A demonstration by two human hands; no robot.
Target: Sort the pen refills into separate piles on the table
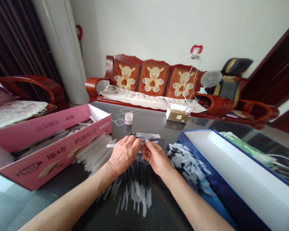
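Note:
My left hand (125, 154) is closed around a whitish plastic tube (110, 146), whose end sticks out to the left. Its fingertips meet those of my right hand (156, 157), which is pinched; what lies between its fingers is too small to make out. Just beyond both hands lie several slim whitish sticks with dark ends (148, 136). Below them spreads a pile of thin black-and-clear sticks (137, 189). Left of my left hand is a heap of translucent tubes (93, 155). A pile of short white and black pieces (190, 163) lies right of my right hand.
A pink box (50, 154) holding more thin sticks stands at left. On the right is an open blue box (207, 170) with a white inside. A small round jar (128, 118) and a tissue box (177, 115) stand farther back on the dark table (106, 110), before a wooden sofa.

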